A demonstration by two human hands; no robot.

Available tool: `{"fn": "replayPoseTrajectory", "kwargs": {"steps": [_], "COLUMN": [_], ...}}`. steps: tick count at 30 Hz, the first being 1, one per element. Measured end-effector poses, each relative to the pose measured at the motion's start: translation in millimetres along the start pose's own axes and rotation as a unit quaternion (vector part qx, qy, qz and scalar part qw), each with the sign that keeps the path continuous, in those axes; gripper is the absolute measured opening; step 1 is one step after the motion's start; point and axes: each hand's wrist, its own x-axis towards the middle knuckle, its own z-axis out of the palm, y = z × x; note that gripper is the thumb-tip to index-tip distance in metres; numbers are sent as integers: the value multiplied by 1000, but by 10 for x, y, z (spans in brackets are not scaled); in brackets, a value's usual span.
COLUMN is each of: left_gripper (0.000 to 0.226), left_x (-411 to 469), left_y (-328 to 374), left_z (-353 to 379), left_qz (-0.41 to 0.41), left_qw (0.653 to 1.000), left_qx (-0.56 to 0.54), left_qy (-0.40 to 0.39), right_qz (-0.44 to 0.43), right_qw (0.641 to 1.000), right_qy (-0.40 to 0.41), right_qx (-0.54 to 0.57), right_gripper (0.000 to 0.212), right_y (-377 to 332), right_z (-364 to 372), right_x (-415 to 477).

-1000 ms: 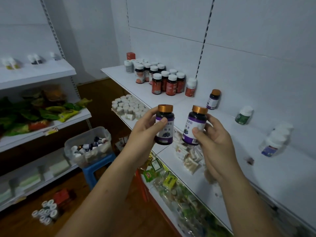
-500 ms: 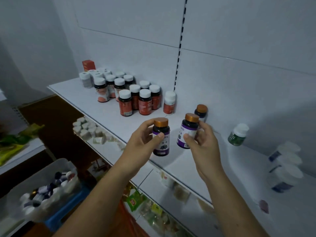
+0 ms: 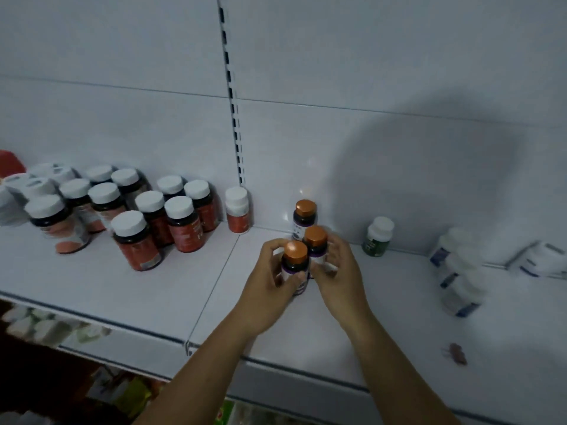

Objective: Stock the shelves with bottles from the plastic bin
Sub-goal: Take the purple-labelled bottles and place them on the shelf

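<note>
- While the left hand (image 3: 270,286) wraps thumb and fingers round the near copper-capped bottle (image 3: 295,252), the right hand (image 3: 342,280) grips the second copper-capped bottle (image 3: 315,236) just behind it, the two bottles upright and pressed side by side.
- Both are dark bottles with purple-and-white labels. What is inside cannot be seen.
- They're low at the white shelf (image 3: 122,289), just right of its panel seam. Whether the bases touch the board I cannot tell, because the fingers cover them.
- Right behind, against the wall, there's a third copper-capped bottle (image 3: 304,217), upright and clear of both hands.
- Out to the right: a green-labelled bottle (image 3: 377,239) with a white cap near the wall. Then comes a blurred row of white blue-labelled bottles (image 3: 457,271) running toward the front, with a white box (image 3: 546,259) at the far edge.
- Out to the left: a lone red-labelled white bottle (image 3: 237,211) at the foot of the slotted upright (image 3: 233,118). Beyond it is a crowd of dark red-labelled bottles (image 3: 181,225) with white caps, and further left plain white bottles (image 3: 36,182) and a red box (image 3: 7,162) at the frame edge.
- A small reddish-brown scrap (image 3: 457,354) lies on the shelf, right of the right forearm.
- The back panel (image 3: 337,56) is white, the light is dim, and a broad shadow falls across the panel. Below the shelf lip are blurred packets (image 3: 36,328) on a lower shelf.
</note>
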Motion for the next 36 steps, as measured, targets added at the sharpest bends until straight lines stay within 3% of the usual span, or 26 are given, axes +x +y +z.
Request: {"fn": "replayPoseTrajectory", "kwargs": {"steps": [11,30,36], "left_gripper": [76,79,85], "left_x": [142,229,157], "left_y": [-91,-80,279], "left_z": [-20,87,-161], "left_qz": [52,38,16], "left_qw": [995,996,999], "left_qx": [14,44,50], "left_qy": [-84,-67,-16], "right_qz": [34,71,19], "right_qw": [998,994,995], "right_qy": [-28,-34,7], "right_qx": [-42,-79,-98], "right_gripper": [48,45,44], "right_y": [-38,-26,-380], "right_z": [52,91,-77], "right_x": [76,203,125]}}
